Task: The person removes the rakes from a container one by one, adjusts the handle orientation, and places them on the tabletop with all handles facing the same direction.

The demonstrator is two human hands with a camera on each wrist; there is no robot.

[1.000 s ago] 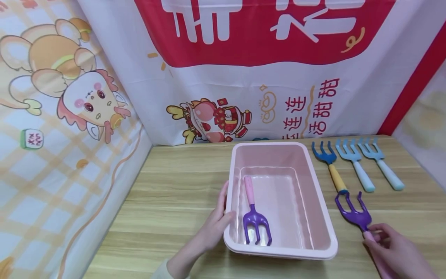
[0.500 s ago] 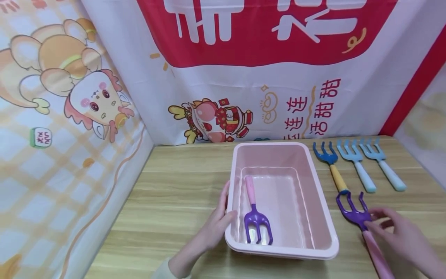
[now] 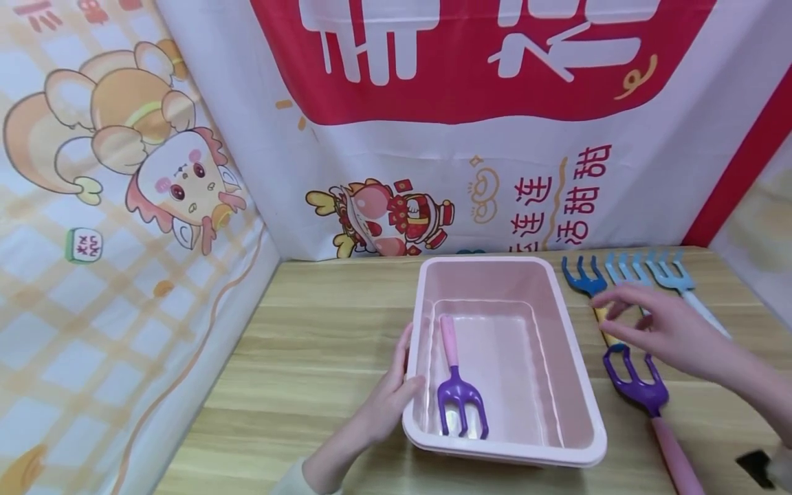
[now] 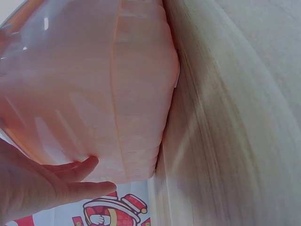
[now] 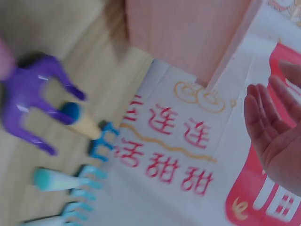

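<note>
A pink plastic bin (image 3: 504, 450) stands on the table, with a purple hand fork (image 3: 460, 392) with a pink handle lying inside. My left hand (image 3: 391, 392) holds its left side, thumb over the rim; in the left wrist view the fingers (image 4: 77, 186) lie along the outer wall. My right hand (image 3: 668, 330) hovers above a blue hand fork with a yellow handle (image 3: 584, 278), partly covering it, and holds nothing. A second purple hand fork (image 3: 643, 393) with a pink handle lies right of the bin, its tines close to the yellow handle's end.
Two light blue hand forks lie at the back right; the right one (image 3: 677, 278) shows better, the other (image 3: 628, 265) is partly behind my right hand. Printed cloths hang behind (image 3: 383, 158) the wooden table (image 3: 322, 344) and along its left side.
My right hand has let go of the purple fork right of the bin and moved up and away, over the yellow-handled fork. That purple fork stays on the table; my left hand remains on the bin.
</note>
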